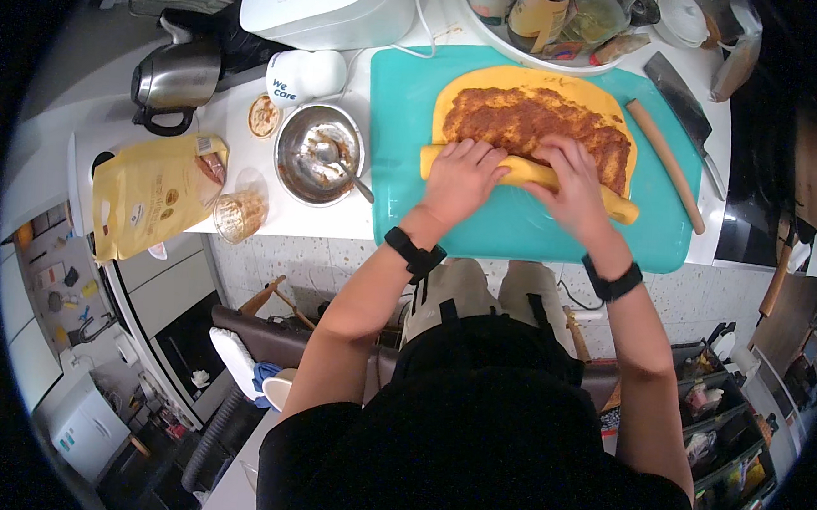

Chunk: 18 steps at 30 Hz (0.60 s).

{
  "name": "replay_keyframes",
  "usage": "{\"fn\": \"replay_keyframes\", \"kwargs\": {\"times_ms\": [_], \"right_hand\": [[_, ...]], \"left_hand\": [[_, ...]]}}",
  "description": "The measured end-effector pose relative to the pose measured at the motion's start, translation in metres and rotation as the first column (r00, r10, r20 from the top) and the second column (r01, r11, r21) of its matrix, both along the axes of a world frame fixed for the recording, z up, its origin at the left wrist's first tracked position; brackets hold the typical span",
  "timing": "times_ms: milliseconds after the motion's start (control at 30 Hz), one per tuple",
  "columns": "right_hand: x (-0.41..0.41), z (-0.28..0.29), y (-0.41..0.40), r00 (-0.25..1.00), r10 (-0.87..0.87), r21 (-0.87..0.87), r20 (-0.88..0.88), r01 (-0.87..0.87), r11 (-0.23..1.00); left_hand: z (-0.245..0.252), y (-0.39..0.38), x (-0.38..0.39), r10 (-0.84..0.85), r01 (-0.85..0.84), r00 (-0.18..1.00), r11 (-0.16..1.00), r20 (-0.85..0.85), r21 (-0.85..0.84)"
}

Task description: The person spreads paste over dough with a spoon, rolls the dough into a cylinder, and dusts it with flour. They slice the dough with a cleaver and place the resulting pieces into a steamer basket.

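A yellow sheet of dough (512, 76) lies on a teal mat (410, 221), spread with a reddish-brown filling (517, 116). Its near edge is rolled into a thick log that runs sideways. My left hand (461, 179) rests on the left part of the roll, fingers curled over its top. On the right part, my right hand (570, 183) has its fingers bent over the roll and its thumb at the near side. Both hands press on the roll. To the right, a wooden rolling pin (665, 164) lies on the mat at a slant.
A cleaver (682, 103) lies beyond the rolling pin. Left of the mat are a steel bowl (285, 174) with a spoon (357, 184), a clear plastic cup (239, 217), a yellow bag (158, 189) and a steel kettle (180, 74). A round tray (486, 36) of bottles stands behind.
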State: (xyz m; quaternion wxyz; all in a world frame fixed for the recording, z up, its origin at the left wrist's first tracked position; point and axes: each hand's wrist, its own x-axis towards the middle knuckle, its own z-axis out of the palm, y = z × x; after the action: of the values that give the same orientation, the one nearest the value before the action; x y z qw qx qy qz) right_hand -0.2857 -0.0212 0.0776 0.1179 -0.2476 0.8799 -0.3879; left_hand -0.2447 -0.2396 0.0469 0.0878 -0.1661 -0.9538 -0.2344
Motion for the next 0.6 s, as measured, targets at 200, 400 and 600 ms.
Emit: {"fn": "replay_keyframes", "kwargs": {"times_ms": [200, 400, 600], "right_hand": [[0.040, -0.028, 0.040, 0.831, 0.092, 0.366, -0.548, 0.139, 0.920], [0.003, -0.024, 0.050, 0.861, 0.185, 0.332, -0.474, -0.020, 0.943], [-0.018, -0.014, 0.055, 0.942, 0.222, 0.204, -0.252, -0.173, 0.964]], "left_hand": [[-0.002, 0.004, -0.004, 0.039, -0.043, 0.995, 0.998, 0.095, 0.040], [-0.013, 0.013, 0.008, 0.069, -0.089, 0.981, 0.991, -0.179, -0.104], [-0.014, 0.032, 0.004, -0.057, 0.057, 0.990, 0.998, -0.131, 0.001]]}}
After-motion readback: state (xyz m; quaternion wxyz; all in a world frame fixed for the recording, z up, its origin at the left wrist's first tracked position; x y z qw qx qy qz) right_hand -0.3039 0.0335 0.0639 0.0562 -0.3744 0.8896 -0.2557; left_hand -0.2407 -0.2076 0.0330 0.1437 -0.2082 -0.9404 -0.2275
